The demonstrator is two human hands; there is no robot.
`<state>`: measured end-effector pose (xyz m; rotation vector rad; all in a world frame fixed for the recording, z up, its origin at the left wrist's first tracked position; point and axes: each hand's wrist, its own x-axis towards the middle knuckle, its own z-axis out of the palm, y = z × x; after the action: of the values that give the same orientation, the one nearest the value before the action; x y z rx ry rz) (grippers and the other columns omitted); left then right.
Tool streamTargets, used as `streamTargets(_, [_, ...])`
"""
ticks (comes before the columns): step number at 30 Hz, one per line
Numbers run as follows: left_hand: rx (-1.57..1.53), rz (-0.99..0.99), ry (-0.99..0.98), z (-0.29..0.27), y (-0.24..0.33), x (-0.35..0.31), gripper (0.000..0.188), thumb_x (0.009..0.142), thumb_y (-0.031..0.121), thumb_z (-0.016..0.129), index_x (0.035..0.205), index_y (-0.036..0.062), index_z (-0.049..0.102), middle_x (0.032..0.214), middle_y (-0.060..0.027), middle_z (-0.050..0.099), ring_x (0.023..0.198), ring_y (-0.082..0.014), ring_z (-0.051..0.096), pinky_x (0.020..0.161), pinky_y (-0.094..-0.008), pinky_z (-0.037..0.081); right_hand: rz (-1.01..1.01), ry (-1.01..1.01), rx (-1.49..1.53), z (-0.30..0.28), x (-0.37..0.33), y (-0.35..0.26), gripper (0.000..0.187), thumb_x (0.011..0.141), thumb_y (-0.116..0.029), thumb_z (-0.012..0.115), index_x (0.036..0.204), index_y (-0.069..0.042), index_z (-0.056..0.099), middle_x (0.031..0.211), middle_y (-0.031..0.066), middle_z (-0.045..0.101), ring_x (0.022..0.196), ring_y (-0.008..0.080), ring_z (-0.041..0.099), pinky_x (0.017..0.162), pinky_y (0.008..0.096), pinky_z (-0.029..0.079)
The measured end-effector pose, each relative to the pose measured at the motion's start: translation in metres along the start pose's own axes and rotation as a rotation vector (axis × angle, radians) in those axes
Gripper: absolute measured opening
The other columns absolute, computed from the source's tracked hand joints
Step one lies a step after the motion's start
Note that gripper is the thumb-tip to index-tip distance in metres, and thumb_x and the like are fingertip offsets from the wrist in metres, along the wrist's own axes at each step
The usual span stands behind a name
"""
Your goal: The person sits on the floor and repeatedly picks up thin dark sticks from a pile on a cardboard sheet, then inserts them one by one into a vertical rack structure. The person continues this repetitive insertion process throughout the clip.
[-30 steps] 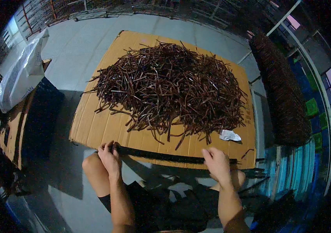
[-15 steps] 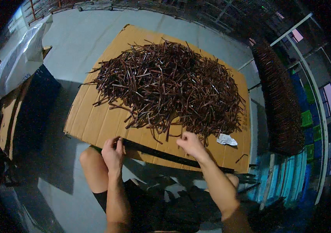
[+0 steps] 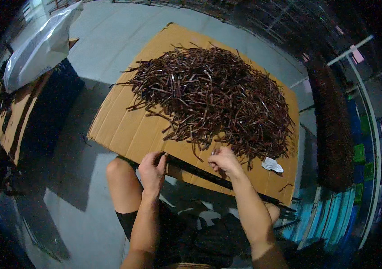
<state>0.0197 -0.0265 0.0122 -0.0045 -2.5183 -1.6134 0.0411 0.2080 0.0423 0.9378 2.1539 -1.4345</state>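
A broad heap of thin, dark brown bent strips (image 3: 213, 92) covers much of a cardboard sheet (image 3: 123, 119) in front of me. At the sheet's near edge, my left hand (image 3: 152, 170) is closed, thumb against fingers, beside the upper left end of a long black bar (image 3: 195, 170). What its fingertips hold, if anything, is too small to make out. My right hand (image 3: 225, 162) hovers at the front of the heap, above the bar. Its fingers are curled into a pinch, and their contents are hidden.
A crumpled white paper (image 3: 272, 165) and a loose strip (image 3: 285, 187) lie on the cardboard's right side. Leftward stands a dark-sided box (image 3: 52, 107) with a clear plastic bag (image 3: 40, 49). A dense brown bristly stack (image 3: 332, 130) and a metal frame (image 3: 370, 134) stand at right.
The view has shifted, so the scene sits farther right. My hands are somewhat closer together, and the fingers of my right hand have turned more into sight.
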Motion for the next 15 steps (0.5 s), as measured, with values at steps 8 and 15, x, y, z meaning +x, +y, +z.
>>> streamTargets(8, [0.12, 0.174, 0.029, 0.009, 0.0, -0.001, 0.01, 0.08, 0.012, 0.064, 0.084, 0.0026, 0.063, 0.076, -0.0136, 0.06, 0.072, -0.0302, 0.058, 0.065, -0.0357, 0.047, -0.591, 0.051, 0.282, 0.069, -0.017, -0.033, 0.016, 0.083, -0.013, 0.063, 0.09, 0.001, 0.061, 0.081, 0.0065, 0.064, 0.073, 0.0145, 0.06, 0.068, 0.0274, 0.048])
streamTargets(15, [0.13, 0.183, 0.014, 0.006, -0.004, 0.0, 0.011, 0.078, 0.011, 0.064, 0.082, 0.0015, 0.059, 0.076, -0.0158, 0.058, 0.07, -0.0333, 0.058, 0.061, -0.037, 0.047, -0.65, -0.049, 0.173, 0.096, -0.026, -0.056, 0.013, 0.084, -0.011, 0.06, 0.088, 0.002, 0.061, 0.083, 0.0095, 0.064, 0.079, 0.0148, 0.059, 0.075, 0.0278, 0.046])
